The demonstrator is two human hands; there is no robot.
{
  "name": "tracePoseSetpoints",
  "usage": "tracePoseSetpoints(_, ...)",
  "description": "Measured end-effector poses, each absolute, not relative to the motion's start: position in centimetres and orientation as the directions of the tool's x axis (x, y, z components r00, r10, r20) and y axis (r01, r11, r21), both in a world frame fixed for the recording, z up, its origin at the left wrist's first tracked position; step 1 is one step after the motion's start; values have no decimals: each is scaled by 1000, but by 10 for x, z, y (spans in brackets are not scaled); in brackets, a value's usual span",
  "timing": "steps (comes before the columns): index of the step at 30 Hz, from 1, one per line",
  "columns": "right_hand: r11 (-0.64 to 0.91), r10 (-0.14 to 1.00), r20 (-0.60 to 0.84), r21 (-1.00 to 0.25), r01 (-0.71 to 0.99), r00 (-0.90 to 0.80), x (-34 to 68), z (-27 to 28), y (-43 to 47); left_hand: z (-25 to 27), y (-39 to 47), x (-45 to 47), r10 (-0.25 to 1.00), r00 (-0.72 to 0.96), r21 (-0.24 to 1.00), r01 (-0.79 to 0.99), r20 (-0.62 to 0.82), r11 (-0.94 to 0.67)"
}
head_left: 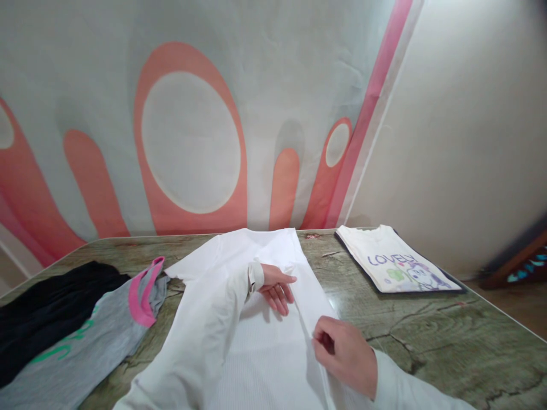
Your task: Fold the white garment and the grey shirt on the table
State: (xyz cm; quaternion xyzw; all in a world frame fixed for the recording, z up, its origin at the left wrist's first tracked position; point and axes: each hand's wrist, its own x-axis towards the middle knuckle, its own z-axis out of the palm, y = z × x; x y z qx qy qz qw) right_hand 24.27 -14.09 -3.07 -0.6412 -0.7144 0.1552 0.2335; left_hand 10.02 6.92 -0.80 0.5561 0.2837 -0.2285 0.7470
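One white shirt (260, 359) lies spread on the table (427, 336), its neck end at the far edge. The left hand (276, 287) is over it, fingers (273, 297) loosely open and holding nothing. The right hand (346, 353) curls its fingers at the shirt's right edge; whether they grip cloth, I cannot tell. Grey cloth (111, 319) and black cloth (55, 302) lie left, a printed shirt (395, 265) right.

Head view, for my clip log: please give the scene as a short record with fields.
surface: wood-patterned table
centre: white shirt, spread out, right sleeve apparently folded in
left hand: open over the shirt, contact unclear
right hand: curled at the shirt's right edge, grip unclear
left side: pink-trimmed gray garment, black garment
right side: folded "LOVELY" shirt
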Motion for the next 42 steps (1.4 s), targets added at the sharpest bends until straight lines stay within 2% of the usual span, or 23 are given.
tracePoseSetpoints(4, 94, 990, 144, -629, 772, -3, 249, -26, -140, -15, 55, 105, 100, 716, 674, 589, -691, 446)
tracePoseSetpoints(6, 100, 989, 148, -669, 737, 1, 252, -26, -141, -19, 42, 107, 173, 708, 657, 496, -684, 568)
tracePoseSetpoints(10, 147, 983, 181, -700, 699, -25, 254, -28, -144, -24, 14, 117, 384, 719, 632, 98, -579, 769)
tracePoseSetpoints(13, 209, 973, 216, -668, 715, -83, 252, -27, -148, -26, 5, 131, 526, 675, 579, -176, -518, 796)
tracePoseSetpoints(16, 276, 958, 235, -587, 761, -166, 248, -27, -153, -27, 12, 149, 605, 661, 529, -352, -444, 772)
tracePoseSetpoints(21, 327, 937, 266, -442, 835, -226, 244, -33, -156, -33, 29, 166, 594, 699, 500, -377, -399, 780)
tracePoseSetpoints(33, 308, 941, 259, -394, 866, -216, 245, -37, -154, -31, 18, 154, 528, 781, 481, -341, -334, 808)
tracePoseSetpoints(38, 325, 939, 272, -500, 803, -211, 250, -24, -154, -27, -7, 148, 469, 820, 469, -289, -329, 834)
tracePoseSetpoints(42, 270, 947, 316, -675, 687, -61, 279, -5, -128, -23, -29, 140, 370, 887, 423, -233, -277, 876)
